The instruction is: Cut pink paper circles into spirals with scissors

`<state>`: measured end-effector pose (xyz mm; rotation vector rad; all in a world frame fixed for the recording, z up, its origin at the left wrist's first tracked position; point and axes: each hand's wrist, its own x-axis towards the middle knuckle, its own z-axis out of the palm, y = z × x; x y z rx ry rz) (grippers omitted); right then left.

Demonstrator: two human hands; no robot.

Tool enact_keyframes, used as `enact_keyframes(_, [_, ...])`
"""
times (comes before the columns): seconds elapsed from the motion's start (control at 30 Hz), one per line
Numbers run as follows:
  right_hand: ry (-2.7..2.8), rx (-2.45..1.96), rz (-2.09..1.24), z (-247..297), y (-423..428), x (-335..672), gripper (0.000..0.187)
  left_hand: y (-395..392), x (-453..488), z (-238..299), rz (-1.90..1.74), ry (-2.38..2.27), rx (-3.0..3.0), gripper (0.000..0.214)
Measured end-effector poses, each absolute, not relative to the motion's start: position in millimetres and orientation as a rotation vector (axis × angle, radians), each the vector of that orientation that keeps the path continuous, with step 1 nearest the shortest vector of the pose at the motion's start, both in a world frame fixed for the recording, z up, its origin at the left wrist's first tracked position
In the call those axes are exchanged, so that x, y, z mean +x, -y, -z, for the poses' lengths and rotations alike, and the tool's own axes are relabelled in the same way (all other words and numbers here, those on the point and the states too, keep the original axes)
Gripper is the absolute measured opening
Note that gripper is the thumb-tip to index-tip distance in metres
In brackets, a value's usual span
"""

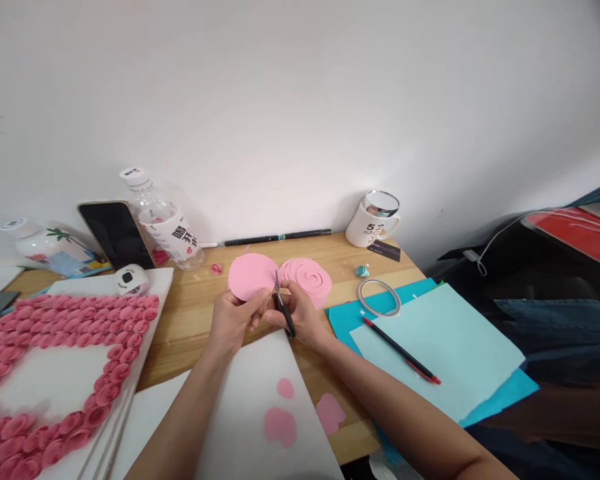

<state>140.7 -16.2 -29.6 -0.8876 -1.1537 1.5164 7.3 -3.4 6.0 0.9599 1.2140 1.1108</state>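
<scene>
My left hand [231, 319] pinches the lower edge of a round pink paper disc [251, 275]. In my right hand [301, 313] is a pair of black-handled scissors [284, 315], blades upward at the disc's right edge. Whether the blades are parted I cannot tell. Just behind my right hand lies a pink paper spiral [309, 277], cut in rings. Pink paper scraps [281, 427] rest on a white sheet [250, 400] under my forearms. Another pink piece [330, 413] lies on the wooden table to the right.
At left, a white board [65, 373] carries rows of pink paper roses. Behind it stand a phone [116, 233] and a water bottle [167, 227]. A white mug [373, 220] is near the wall. Blue paper sheets [450, 347], a pen [403, 350] and a tape roll [379, 297] lie right.
</scene>
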Motion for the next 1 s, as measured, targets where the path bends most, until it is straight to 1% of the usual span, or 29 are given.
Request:
enact_keyframes(0.3, [1.142, -0.919, -1.531, 29.2, 17.5, 141.1, 0.054, 4.0, 6.2, -7.7, -1.123, -1.232, 1.016, 0.031])
enact_keyframes(0.47, [1.121, -0.93, -1.548, 30.3, 17.5, 141.1, 0.053, 2.9, 4.7, -4.7, -1.121, -1.228, 1.04, 0.029])
enact_keyframes(0.77, [1.153, -0.986, -1.521, 27.6, 17.7, 141.1, 0.046, 2.0, 4.7, -7.5, -1.173, -1.198, 0.977, 0.025])
enact_keyframes(1.0, [1.182, -1.014, -1.533, 33.3, 17.9, 140.3, 0.05, 2.0, 5.5, -8.2, -1.165, -1.111, 0.915, 0.024])
